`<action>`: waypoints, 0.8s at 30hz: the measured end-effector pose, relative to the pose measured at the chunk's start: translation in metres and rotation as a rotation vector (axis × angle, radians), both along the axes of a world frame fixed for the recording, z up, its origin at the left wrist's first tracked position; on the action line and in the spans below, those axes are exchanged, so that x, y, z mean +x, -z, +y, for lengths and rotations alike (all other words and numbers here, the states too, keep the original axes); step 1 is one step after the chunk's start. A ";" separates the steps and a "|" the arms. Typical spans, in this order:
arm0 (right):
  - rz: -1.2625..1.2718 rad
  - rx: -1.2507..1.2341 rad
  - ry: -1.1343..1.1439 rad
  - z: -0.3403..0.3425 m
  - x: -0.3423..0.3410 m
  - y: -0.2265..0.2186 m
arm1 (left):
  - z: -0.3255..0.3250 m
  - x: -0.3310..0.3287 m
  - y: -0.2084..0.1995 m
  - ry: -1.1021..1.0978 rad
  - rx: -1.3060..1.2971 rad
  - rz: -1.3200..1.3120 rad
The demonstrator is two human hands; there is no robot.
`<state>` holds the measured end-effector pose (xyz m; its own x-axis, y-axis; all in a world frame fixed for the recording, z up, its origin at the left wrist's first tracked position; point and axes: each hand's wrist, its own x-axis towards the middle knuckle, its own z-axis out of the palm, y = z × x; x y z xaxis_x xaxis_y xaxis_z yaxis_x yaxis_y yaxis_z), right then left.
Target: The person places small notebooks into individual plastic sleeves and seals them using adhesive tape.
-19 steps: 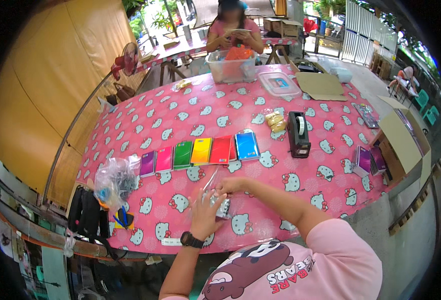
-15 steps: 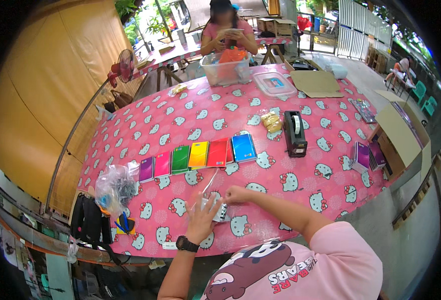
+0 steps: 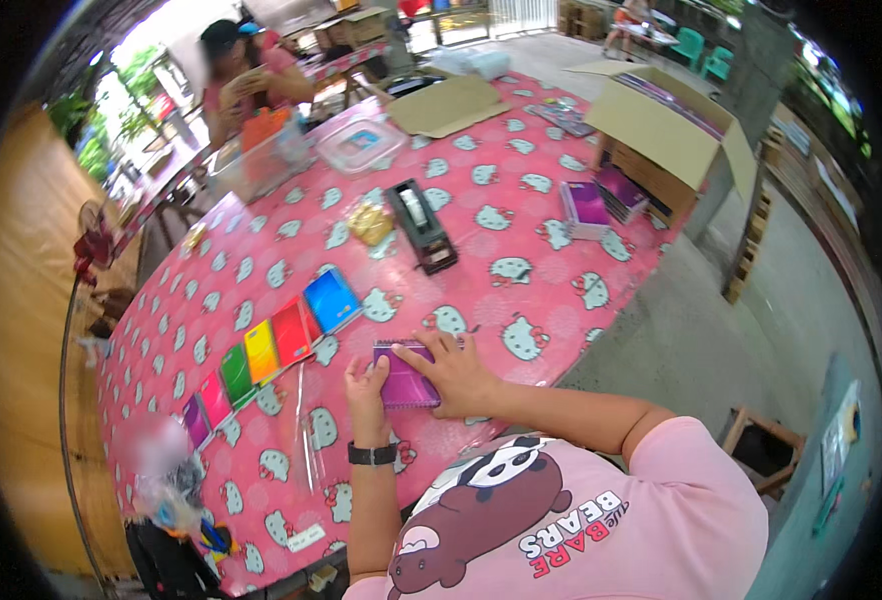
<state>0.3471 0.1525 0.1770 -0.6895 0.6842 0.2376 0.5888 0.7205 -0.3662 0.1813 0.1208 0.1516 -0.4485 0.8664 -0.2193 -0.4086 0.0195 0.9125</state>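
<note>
A purple spiral notebook [image 3: 411,388] lies on the pink patterned tabletop in front of me, between both hands. My left hand [image 3: 369,392] grips its left edge, thumb and fingers close to the cover. From the right, my right hand [image 3: 453,372] reaches over the cover and holds it at the upper and right side. Left of my left hand lies a clear plastic strip [image 3: 307,430]. Beyond it runs a slanted row of small notebooks: blue [image 3: 333,300], red [image 3: 291,332], yellow [image 3: 261,350], green [image 3: 237,373], pink [image 3: 215,397] and purple [image 3: 195,422].
A black tape dispenser [image 3: 423,230] stands beside a pack of yellowish rolls [image 3: 369,223]. At the far right sit purple notebook stacks [image 3: 586,208] by an open carton [image 3: 651,125]. Plastic bags [image 3: 166,490] crowd the left corner. A person [image 3: 251,85] stands behind a clear bin [image 3: 271,165].
The view has swung to the right. My hands were over a small silvery item and clear plastic, the right one fisted; now both are on a purple notebook.
</note>
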 end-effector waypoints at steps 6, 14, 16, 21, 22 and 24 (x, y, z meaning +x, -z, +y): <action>0.292 -0.116 0.408 0.063 0.114 0.032 | -0.002 0.020 0.014 0.472 -0.066 0.197; -0.009 0.052 1.207 0.212 0.249 -0.013 | -0.071 -0.057 0.027 0.097 -0.091 0.227; -0.167 0.059 1.273 0.251 0.278 0.026 | -0.074 -0.061 0.025 -0.019 -0.210 0.343; -0.388 -0.037 1.330 0.257 0.212 0.031 | -0.090 -0.069 0.034 -0.051 -0.242 0.347; -0.433 0.006 1.336 0.258 0.209 0.035 | -0.091 -0.068 0.039 -0.045 -0.252 0.372; -0.480 0.054 1.307 0.268 0.225 0.050 | -0.089 -0.067 0.045 -0.037 -0.240 0.358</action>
